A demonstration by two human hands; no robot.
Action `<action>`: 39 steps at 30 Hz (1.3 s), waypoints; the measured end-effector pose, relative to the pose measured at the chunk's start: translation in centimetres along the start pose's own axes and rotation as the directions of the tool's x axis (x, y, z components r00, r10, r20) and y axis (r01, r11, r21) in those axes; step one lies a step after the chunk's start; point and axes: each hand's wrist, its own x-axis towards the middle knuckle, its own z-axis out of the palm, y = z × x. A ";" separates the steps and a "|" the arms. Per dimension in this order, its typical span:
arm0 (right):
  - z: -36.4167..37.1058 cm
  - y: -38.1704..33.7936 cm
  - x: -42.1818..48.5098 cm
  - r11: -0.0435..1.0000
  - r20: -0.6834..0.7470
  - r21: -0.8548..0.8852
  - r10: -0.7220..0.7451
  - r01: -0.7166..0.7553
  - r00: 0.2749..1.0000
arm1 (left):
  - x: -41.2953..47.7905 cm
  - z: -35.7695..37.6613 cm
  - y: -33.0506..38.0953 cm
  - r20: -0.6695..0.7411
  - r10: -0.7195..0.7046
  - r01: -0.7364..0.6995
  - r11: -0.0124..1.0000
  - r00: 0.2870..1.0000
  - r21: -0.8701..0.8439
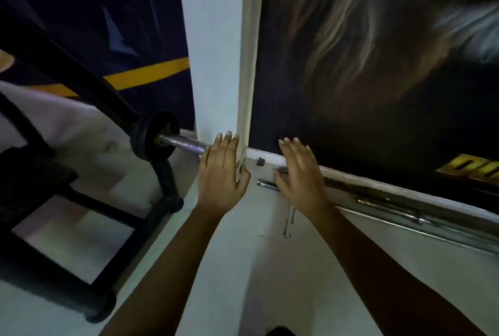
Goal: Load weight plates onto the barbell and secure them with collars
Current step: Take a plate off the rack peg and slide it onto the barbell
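A black weight plate with a yellow hub sits on the chrome barbell sleeve, which sticks out to the right from the black rack. My left hand hovers open just past the sleeve's end, its fingers spread and holding nothing. My right hand is open too, palm down, over the floor by the wall. Under it lies the end of a chrome bar. Whether the small dark piece on the floor is a collar is unclear.
A black bench and rack frame fills the left. A white pillar corner stands right behind my left hand. Several chrome bars lie along the base of the dark wall poster on the right.
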 end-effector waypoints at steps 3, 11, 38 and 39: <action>4.5 2.1 4.1 0.996 0.046 0.063 -0.067 0.064 0.997 | 2.8 2.5 -3.0 -0.022 -0.066 0.068 0.992 0.998 0.110; 16.7 4.3 18.2 0.914 0.095 0.287 -0.326 0.288 0.940 | 10.2 7.9 -11.6 -0.042 -0.370 0.364 0.876 0.928 0.315; 42.1 -8.6 39.4 0.652 0.523 0.711 -0.741 0.264 0.421 | 15.0 12.1 -34.2 -0.222 -0.893 0.920 0.377 0.392 0.108; 42.3 -8.8 39.7 0.644 0.522 0.708 -0.754 0.291 0.399 | 15.0 12.0 -34.3 -0.216 -0.891 0.916 0.383 0.400 0.116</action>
